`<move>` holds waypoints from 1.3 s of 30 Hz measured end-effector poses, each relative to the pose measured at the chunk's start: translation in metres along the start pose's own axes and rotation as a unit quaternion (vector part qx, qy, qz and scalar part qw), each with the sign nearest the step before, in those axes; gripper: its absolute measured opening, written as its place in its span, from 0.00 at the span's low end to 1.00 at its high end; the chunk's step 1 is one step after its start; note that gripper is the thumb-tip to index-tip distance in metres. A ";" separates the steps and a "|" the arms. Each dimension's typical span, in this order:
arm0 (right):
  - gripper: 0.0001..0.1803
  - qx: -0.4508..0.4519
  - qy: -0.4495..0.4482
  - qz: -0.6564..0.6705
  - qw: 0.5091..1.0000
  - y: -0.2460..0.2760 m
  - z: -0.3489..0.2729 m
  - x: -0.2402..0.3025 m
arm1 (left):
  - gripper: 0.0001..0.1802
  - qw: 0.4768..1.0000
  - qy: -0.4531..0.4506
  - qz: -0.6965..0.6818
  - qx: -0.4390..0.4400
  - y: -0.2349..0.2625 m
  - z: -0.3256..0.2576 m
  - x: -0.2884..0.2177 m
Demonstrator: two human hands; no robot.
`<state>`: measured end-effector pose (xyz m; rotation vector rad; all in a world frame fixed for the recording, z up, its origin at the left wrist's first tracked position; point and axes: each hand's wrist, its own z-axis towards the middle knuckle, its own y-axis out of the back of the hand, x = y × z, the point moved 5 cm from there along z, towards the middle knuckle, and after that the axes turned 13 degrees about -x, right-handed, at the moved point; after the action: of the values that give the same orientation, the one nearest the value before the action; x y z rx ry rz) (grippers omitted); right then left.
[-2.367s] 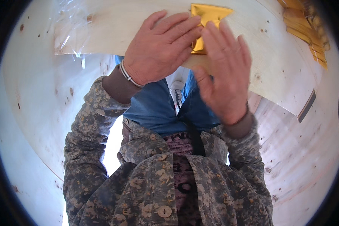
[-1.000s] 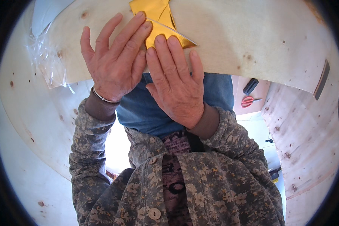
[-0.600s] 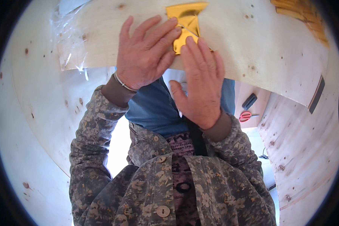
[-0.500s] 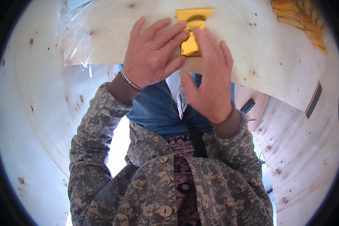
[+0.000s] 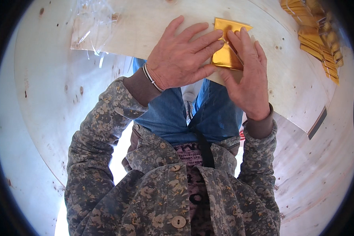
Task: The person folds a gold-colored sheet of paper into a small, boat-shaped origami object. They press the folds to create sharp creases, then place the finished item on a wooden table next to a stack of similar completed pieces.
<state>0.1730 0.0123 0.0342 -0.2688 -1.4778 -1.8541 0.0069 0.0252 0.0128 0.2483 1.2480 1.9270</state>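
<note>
Hands [image 5: 185, 59] [image 5: 248, 80] on gold foil

The right hand [image 5: 246, 80] is covering much of the gold paper's [image 5: 225, 57] right side, and the left hand [image 5: 187, 57] is hiding part of its left edge. The view's top edge is cutting off the clear plastic [image 5: 92, 27] and the gold stack [image 5: 312, 33]. The right sleeve [image 5: 259, 157] is masking most of a red thing [image 5: 242, 135], and trouser legs [image 5: 159, 112] are partly screening a shoe [image 5: 188, 96].

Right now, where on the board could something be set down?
The board looks bare between the clear plastic and left hand, and between the right hand and the gold pieces. It's crowded around the gold foil, with both hands at it.
</note>
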 end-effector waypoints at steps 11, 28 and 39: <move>0.44 -0.012 0.010 -0.017 1.000 -0.002 -0.001 -0.005 | 0.30 1.000 -0.003 0.006 0.002 -0.002 -0.002 0.000; 0.41 -0.015 0.008 -0.015 1.000 -0.002 0.001 -0.004 | 0.28 1.000 0.001 0.006 -0.004 -0.003 -0.001 -0.001; 0.31 -0.080 0.005 -0.116 0.990 -0.005 -0.038 0.027 | 0.24 0.999 -0.015 0.031 0.008 0.001 0.002 -0.001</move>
<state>0.1608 -0.0328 0.0343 -0.1684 -1.4026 -2.1622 0.0085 0.0254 0.0144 0.3264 1.2486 1.9598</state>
